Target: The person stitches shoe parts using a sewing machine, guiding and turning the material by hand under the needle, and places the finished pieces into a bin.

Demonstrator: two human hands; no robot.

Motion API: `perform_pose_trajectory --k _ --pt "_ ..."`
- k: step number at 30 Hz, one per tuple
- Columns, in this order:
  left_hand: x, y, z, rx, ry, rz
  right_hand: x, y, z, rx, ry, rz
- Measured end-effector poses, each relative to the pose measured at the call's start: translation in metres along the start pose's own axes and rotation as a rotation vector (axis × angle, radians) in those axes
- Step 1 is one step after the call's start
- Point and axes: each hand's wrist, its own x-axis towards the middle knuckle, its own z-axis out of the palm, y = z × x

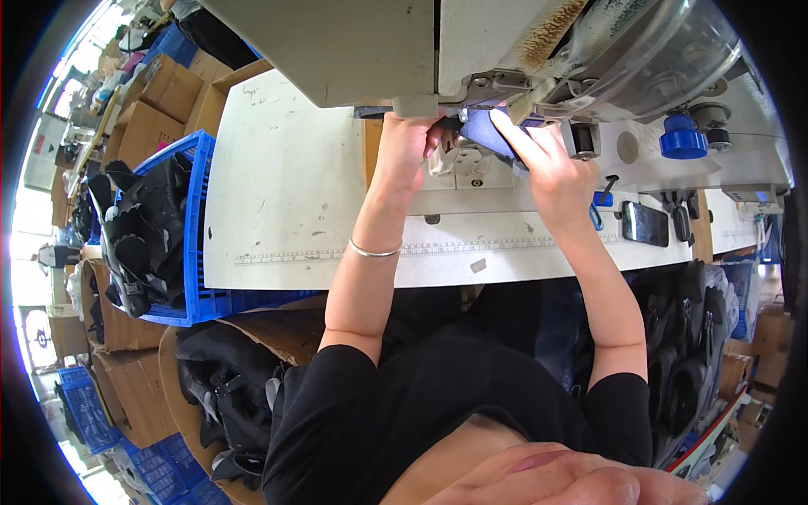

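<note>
Under the head of a sewing machine (362, 50), a blue-looking fabric piece with black edging (486, 133) lies between my hands. My left hand (406, 150) is closed, pinching the black end of the piece beside the needle area. A metal bangle circles that wrist. On the other side, my right hand (557, 164) grips the piece's right edge, its fingers reaching forward beneath the machine head. The machine partly covers the fingertips of both hands, and the needle itself is hidden.
A blue crate (195, 227) full of black pieces stands left of the white worktable (286, 185). At the right lie a phone (645, 223) and dark-handled tools (680, 220). Below left, a cardboard box (181, 379) holds more black pieces. A blue knob (683, 137) protrudes at right.
</note>
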Motion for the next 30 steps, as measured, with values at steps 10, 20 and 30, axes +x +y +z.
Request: perform_pose_trajectory --k 10,20,30 --pt "-0.103 0.089 -0.024 1.211 -0.136 0.572 0.019 0.043 0.041 -0.035 -0.440 0.310" --pt "-0.109 0.092 -0.041 1.952 -0.193 0.643 -0.029 -0.074 0.017 1.535 -0.104 0.931" --pt "-0.096 0.107 -0.052 1.883 -0.367 0.590 -0.027 -0.089 0.028 1.327 0.063 0.973"
